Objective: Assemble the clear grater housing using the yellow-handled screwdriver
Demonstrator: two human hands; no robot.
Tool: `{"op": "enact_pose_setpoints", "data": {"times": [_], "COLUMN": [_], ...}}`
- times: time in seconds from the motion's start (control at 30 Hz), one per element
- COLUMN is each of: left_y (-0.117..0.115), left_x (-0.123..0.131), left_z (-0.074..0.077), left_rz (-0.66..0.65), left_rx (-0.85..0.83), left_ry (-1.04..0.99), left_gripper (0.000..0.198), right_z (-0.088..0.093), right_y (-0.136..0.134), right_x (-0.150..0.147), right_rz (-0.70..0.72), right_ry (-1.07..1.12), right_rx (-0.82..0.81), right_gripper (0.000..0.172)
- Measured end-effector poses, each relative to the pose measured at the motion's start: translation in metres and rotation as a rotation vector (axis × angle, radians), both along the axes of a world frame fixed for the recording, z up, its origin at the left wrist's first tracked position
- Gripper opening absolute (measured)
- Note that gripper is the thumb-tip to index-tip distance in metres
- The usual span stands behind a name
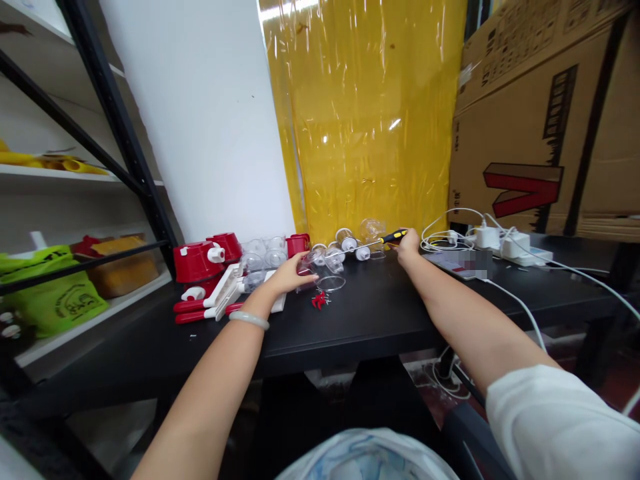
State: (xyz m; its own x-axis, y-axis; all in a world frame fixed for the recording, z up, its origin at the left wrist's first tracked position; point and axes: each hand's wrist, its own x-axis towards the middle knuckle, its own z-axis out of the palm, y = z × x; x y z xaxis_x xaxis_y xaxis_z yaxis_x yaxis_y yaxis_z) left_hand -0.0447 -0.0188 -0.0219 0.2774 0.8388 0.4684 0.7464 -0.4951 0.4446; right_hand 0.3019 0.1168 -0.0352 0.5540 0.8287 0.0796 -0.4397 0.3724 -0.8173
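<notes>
My right hand [410,243] grips the end of a screwdriver [394,237] with a yellow and black handle. Its long thin shaft points left across the tabletop toward my other hand. My left hand [289,275] is closed around a clear plastic part [303,268] with a reddish tint; its exact kind is hard to make out. Just right of that hand, a clear ring [331,284] lies on the black table. Nearer me is a small red bladed piece [319,300] with screws around it. Several clear cups with white parts [346,240] lie behind the shaft.
At left sit red plastic housings [199,261], white levers with red grips [220,293] and stacked clear cups [264,250]. A tablet [457,261], white chargers [515,243] and cables lie right, before a large carton [530,133]. A lined bin [367,457] stands below the black table [360,327].
</notes>
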Motion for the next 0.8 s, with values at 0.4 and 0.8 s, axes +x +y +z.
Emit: {"op": "enact_pose_setpoints", "data": {"times": [0.4,0.8], "left_y": [-0.003,-0.004], "left_x": [0.001,0.002], "left_z": [0.002,0.002], "left_rz": [0.005,0.01], "left_rx": [-0.004,-0.009], "left_ry": [0.005,0.001], "left_gripper": [0.085,0.085], "right_z": [0.003,0.004], "right_y": [-0.012,-0.012], "right_x": [-0.002,-0.004], "right_rz": [-0.029,-0.032], "right_ry": [-0.151,-0.146], "right_rx": [-0.091,-0.036], "right_gripper": [0.034,0.014]}}
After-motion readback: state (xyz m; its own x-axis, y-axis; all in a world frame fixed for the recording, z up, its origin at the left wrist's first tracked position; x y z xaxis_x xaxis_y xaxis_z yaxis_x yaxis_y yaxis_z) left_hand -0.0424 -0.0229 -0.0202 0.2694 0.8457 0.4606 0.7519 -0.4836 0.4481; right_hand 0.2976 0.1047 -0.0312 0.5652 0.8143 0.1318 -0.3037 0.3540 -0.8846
